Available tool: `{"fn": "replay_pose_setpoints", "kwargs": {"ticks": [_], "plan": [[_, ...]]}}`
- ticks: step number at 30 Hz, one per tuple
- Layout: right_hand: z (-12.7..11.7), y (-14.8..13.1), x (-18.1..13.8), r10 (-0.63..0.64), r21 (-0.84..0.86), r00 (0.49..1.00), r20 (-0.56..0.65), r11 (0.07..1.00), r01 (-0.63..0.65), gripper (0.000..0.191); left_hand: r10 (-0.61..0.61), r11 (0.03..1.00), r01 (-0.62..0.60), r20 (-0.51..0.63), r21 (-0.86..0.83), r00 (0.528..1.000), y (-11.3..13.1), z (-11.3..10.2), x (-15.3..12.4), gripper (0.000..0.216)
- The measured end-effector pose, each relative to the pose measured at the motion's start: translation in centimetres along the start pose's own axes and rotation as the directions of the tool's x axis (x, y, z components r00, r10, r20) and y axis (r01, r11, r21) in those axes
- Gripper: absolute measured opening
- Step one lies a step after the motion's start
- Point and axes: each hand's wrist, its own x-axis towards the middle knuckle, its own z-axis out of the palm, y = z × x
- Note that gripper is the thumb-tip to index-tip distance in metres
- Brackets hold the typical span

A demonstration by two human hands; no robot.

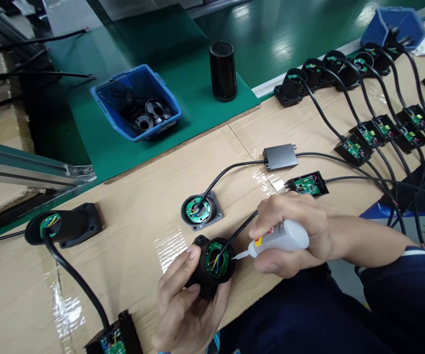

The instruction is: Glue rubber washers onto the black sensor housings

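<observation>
Right-hand fingers [269,216] grip a bottle [288,238]; 2 blue bins [114,118] hold dark parts [158,117].

Bright, fairly even light falls from above, throwing white patches on the glossy green surface [308,37] and sharp glare off the clear tape strips [65,314], while the inside of the nearer blue bin [162,130] sinks into shadow. The left hand [183,300] and right hand [300,216] look reasonably clear, though lettering on the bottle [295,236] smears. Toward the upper corners detail softens and wide-angle distortion stretches shapes.
</observation>
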Motion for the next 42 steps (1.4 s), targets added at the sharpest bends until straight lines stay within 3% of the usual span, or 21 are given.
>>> {"fn": "replay_pose_setpoints", "kwargs": {"ticks": [18, 22, 29, 36, 42], "plan": [[0.1, 0.0, 0.0, 0.019, 0.005, 1.0, 0.021, 1.0, -0.019, 0.026, 0.01, 0.999, -0.009, 0.01, -0.049, 1.0, -0.1, -0.1, 0.0, 0.061], [0.2, 0.1, 0.2, -0.001, -0.023, 1.0, -0.025, 1.0, 0.0, 0.026, 0.0, 0.999, 0.0, 0.002, -0.053, 1.0, 0.0, 0.0, 0.1, 0.061], [0.3, 0.4, 0.3, -0.023, -0.01, 0.997, -0.076, 1.0, 0.023, 0.024, -0.068, 0.992, 0.07, 0.016, -0.105, 0.998, 0.1, -0.1, 0.0, 0.059], [0.5, 0.8, -0.4, 0.015, 0.075, 0.978, -0.21, 0.997, 0.0, 0.026, -0.144, 0.982, 0.144, 0.008, -0.123, 0.99, 0.5, -0.2, -0.2, 0.056], [0.8, 0.9, 0.1, -0.02, 0.046, 0.985, -0.173, 0.999, 0.029, 0.025, -0.215, 0.971, 0.214, -0.003, -0.105, 0.977, 0.6, -0.2, -0.1, 0.055]]}}
